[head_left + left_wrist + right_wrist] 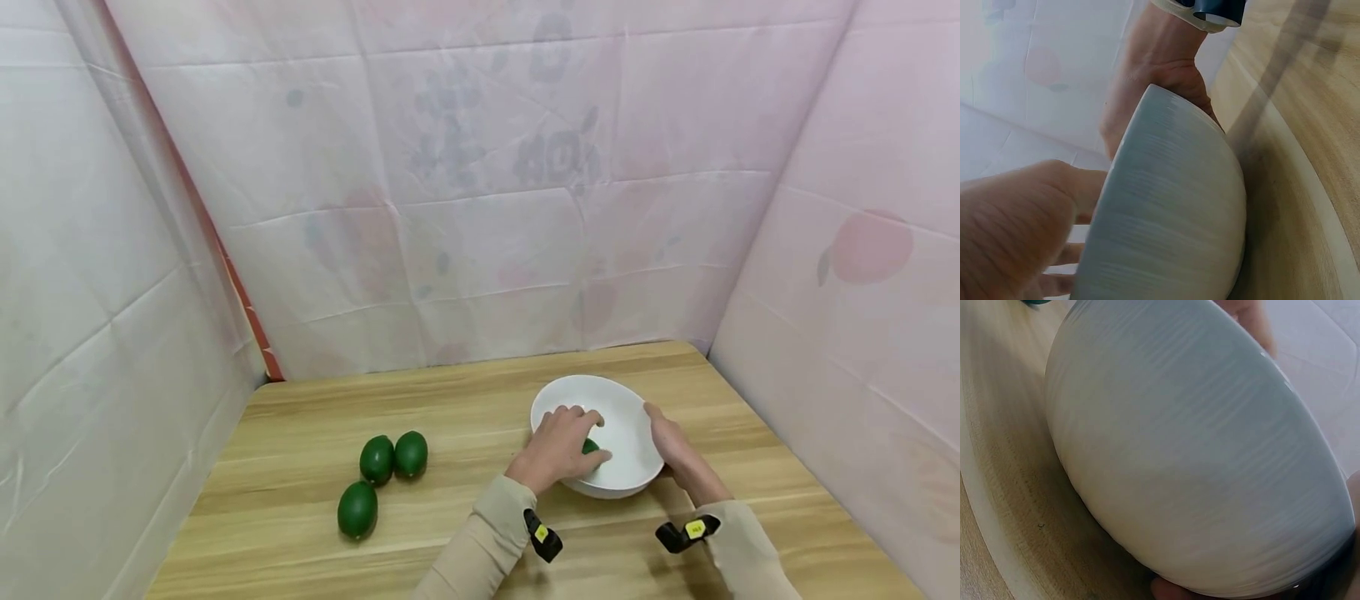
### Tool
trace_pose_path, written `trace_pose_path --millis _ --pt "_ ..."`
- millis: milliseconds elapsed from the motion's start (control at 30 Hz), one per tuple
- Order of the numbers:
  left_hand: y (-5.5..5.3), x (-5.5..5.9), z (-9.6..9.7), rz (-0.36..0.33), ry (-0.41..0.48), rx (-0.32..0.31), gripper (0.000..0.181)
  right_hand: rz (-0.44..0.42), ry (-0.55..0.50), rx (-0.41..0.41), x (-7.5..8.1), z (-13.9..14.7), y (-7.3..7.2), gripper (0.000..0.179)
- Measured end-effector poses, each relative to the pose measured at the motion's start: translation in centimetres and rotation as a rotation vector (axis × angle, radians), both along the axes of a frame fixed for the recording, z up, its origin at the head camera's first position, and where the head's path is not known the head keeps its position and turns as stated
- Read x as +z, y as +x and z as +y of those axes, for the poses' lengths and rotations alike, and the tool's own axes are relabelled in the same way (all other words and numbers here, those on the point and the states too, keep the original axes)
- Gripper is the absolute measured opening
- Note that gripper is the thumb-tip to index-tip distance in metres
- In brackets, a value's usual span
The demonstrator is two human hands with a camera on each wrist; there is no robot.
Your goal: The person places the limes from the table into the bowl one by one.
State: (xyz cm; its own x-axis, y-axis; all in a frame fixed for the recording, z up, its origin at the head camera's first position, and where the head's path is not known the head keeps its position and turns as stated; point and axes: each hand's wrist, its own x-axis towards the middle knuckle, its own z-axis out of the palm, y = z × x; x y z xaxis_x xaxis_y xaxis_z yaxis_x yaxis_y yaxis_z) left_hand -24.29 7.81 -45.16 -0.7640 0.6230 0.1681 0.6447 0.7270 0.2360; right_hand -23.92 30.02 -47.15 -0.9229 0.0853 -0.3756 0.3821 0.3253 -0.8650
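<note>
A white bowl (626, 429) stands on the right part of the table, tilted a little in the head view. My right hand (677, 454) grips its right side, thumb at the rim and fingers curled under the outer wall. Over the left rim reaches my left hand (558, 446), its fingers spread apart and bent down into the bowl. Between its thumb and index finger shows part of a dark green lime (591, 447), the rest hidden by the hand. In the left wrist view, the bowl wall (1172, 187) hides the fingertips.
Three more dark green limes lie left of the bowl: one lime (411, 454) and another lime (377, 460) side by side, a third lime (357, 510) nearer the front. Pale cloth walls (480, 275) enclose the wooden table (300, 425) at the back and both sides.
</note>
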Motion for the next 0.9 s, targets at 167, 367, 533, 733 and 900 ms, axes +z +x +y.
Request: trace_pose_path --millis 167,367,533,733,900 --pt "0.1 0.9 -0.4 0.138 0.079 0.072 0.037 0.011 0.009 0.013 0.1 -0.1 0.0 0.091" --pt "0.1 2.7 -1.9 0.179 0.116 0.170 0.037 0.003 0.014 0.019 0.1 -0.2 0.1 0.090" --pt "-0.4 3.5 -3.7 0.166 0.153 0.240 0.038 -0.007 0.036 0.033 0.2 -0.1 0.0 0.089" --pt "-0.6 3.4 -6.0 0.218 0.164 0.307 0.035 -0.005 0.025 0.014 0.1 0.0 0.2 0.090" --pt "-1.0 3.5 -7.6 0.210 0.132 0.365 0.037 -0.003 0.036 0.025 0.2 0.0 0.2 0.090"
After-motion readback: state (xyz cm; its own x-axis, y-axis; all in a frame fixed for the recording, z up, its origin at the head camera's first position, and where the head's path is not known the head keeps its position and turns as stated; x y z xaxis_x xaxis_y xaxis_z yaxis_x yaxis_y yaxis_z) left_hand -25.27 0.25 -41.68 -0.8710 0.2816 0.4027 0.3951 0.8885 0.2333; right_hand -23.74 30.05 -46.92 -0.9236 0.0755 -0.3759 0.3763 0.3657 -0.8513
